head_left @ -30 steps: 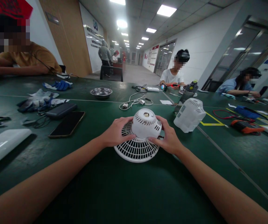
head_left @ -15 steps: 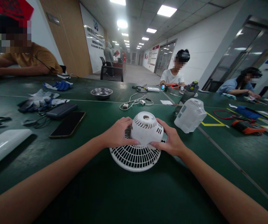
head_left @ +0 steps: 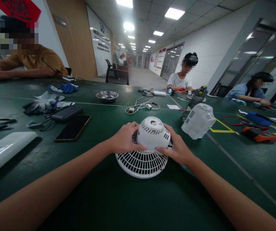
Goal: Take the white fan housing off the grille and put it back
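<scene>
A white fan head (head_left: 152,133) with a round motor housing sits face down on its grille (head_left: 141,163) on the green table (head_left: 128,199). My left hand (head_left: 124,138) wraps round the housing's left side. My right hand (head_left: 177,146) grips its right side, thumb along the lower edge. Both hands are closed on the housing. A second white fan part (head_left: 197,120) lies tilted just right of my right hand.
A black phone (head_left: 72,127), a power bank (head_left: 67,113) and gloves (head_left: 43,102) lie at left, a white case (head_left: 5,150) nearer. A steel bowl (head_left: 107,95) and white cable (head_left: 140,106) sit beyond. Tools (head_left: 258,134) lie at right. Other people sit round the table.
The fan head has tilted and shifted slightly toward me between my hands, and the view has moved a little. Both hands keep their grip on the housing.
</scene>
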Action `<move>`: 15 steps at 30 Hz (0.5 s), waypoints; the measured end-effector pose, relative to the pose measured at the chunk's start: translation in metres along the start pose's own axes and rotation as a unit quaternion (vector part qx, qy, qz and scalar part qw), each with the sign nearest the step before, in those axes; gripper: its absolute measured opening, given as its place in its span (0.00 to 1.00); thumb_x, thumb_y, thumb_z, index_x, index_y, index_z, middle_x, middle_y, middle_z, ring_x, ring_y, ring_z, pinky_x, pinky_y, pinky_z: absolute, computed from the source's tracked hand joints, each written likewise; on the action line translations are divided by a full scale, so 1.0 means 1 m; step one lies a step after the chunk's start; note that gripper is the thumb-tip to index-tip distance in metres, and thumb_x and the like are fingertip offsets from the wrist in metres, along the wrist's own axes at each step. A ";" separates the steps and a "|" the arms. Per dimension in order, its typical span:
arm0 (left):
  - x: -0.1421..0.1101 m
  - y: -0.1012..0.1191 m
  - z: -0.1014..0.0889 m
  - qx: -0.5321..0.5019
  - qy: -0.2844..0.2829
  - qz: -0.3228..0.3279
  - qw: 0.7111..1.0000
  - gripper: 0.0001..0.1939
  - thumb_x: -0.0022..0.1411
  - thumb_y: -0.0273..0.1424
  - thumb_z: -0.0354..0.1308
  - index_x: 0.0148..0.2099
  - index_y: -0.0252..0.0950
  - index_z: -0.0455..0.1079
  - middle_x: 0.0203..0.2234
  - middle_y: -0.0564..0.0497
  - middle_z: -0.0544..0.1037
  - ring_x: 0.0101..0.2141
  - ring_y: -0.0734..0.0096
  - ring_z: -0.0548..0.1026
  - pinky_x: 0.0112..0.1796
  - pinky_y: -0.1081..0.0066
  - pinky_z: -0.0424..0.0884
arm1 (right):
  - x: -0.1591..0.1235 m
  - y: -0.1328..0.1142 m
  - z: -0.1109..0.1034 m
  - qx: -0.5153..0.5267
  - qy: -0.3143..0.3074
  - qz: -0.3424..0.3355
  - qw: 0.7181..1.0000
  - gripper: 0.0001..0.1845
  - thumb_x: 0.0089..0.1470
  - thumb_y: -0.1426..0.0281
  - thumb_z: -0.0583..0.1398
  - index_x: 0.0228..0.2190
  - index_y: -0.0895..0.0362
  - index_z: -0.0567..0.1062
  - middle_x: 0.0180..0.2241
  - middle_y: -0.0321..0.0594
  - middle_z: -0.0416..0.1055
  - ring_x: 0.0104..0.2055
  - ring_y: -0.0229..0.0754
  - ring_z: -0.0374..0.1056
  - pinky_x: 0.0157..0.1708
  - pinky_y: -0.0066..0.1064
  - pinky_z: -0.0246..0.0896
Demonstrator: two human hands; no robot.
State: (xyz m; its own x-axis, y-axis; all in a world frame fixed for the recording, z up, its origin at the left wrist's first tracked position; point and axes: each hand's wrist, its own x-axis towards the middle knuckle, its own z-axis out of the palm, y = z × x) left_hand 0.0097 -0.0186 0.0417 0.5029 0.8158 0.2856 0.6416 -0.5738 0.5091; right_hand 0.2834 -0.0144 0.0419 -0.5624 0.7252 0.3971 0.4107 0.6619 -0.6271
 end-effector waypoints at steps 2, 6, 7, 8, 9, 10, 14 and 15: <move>0.000 -0.001 0.001 -0.002 0.002 0.000 1.000 0.37 0.50 0.54 0.64 0.58 0.40 0.68 0.53 0.41 0.70 0.51 0.46 0.68 0.51 0.44 0.65 | 0.000 -0.001 0.001 0.029 -0.001 0.003 1.000 0.45 0.49 0.60 0.69 0.63 0.48 0.55 0.59 0.46 0.65 0.57 0.57 0.66 0.56 0.56 0.64; -0.001 -0.004 0.000 -0.007 -0.002 0.019 1.000 0.38 0.51 0.52 0.65 0.60 0.41 0.66 0.54 0.42 0.70 0.51 0.46 0.69 0.50 0.44 0.66 | 0.000 -0.003 0.003 0.039 -0.002 -0.009 0.999 0.44 0.50 0.59 0.69 0.63 0.47 0.55 0.61 0.46 0.62 0.60 0.56 0.63 0.58 0.55 0.62; -0.001 -0.004 0.000 -0.008 0.000 0.023 1.000 0.38 0.50 0.51 0.65 0.60 0.42 0.66 0.54 0.42 0.70 0.51 0.46 0.69 0.50 0.43 0.66 | -0.001 -0.003 0.003 0.023 0.001 -0.012 1.000 0.45 0.50 0.58 0.69 0.63 0.47 0.55 0.62 0.46 0.62 0.61 0.57 0.63 0.59 0.55 0.61; -0.001 -0.003 -0.001 -0.009 0.004 0.026 1.000 0.38 0.50 0.50 0.66 0.61 0.41 0.65 0.54 0.41 0.71 0.51 0.45 0.69 0.50 0.42 0.66 | -0.001 -0.003 0.002 0.004 0.004 -0.014 1.000 0.45 0.50 0.57 0.68 0.63 0.47 0.55 0.62 0.47 0.61 0.61 0.58 0.62 0.60 0.57 0.59; -0.002 -0.002 -0.002 -0.011 0.011 0.029 0.999 0.39 0.50 0.49 0.66 0.61 0.41 0.64 0.54 0.41 0.71 0.52 0.45 0.69 0.51 0.41 0.65 | -0.002 -0.003 0.001 -0.019 0.005 -0.018 1.000 0.46 0.50 0.56 0.68 0.64 0.47 0.54 0.62 0.48 0.61 0.61 0.59 0.61 0.60 0.59 0.58; -0.002 -0.001 -0.004 -0.016 0.021 0.030 0.999 0.39 0.51 0.48 0.66 0.63 0.41 0.62 0.54 0.40 0.71 0.52 0.44 0.70 0.51 0.41 0.65 | -0.003 -0.003 0.000 -0.043 0.005 -0.023 0.999 0.48 0.49 0.55 0.68 0.64 0.48 0.52 0.63 0.49 0.60 0.62 0.61 0.61 0.60 0.61 0.57; -0.005 0.001 -0.011 -0.076 0.041 0.022 0.996 0.41 0.60 0.38 0.60 0.71 0.45 0.47 0.56 0.42 0.71 0.54 0.48 0.71 0.54 0.43 0.65 | -0.006 -0.006 -0.001 -0.091 -0.023 -0.051 0.994 0.57 0.47 0.53 0.68 0.67 0.48 0.44 0.63 0.53 0.60 0.57 0.64 0.66 0.54 0.63 0.62; -0.006 0.000 -0.012 -0.091 0.034 0.025 0.995 0.41 0.61 0.37 0.59 0.72 0.46 0.43 0.57 0.43 0.71 0.55 0.49 0.70 0.55 0.43 0.65 | -0.007 -0.007 0.001 -0.085 -0.032 -0.059 0.994 0.56 0.49 0.54 0.68 0.68 0.47 0.43 0.61 0.52 0.63 0.54 0.62 0.69 0.52 0.61 0.65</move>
State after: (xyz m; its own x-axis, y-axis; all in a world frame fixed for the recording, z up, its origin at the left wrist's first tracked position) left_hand 0.0000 -0.0229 0.0495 0.4876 0.7928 0.3656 0.4983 -0.5966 0.6291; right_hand 0.2841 -0.0245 0.0431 -0.6560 0.6303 0.4151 0.4511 0.7684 -0.4539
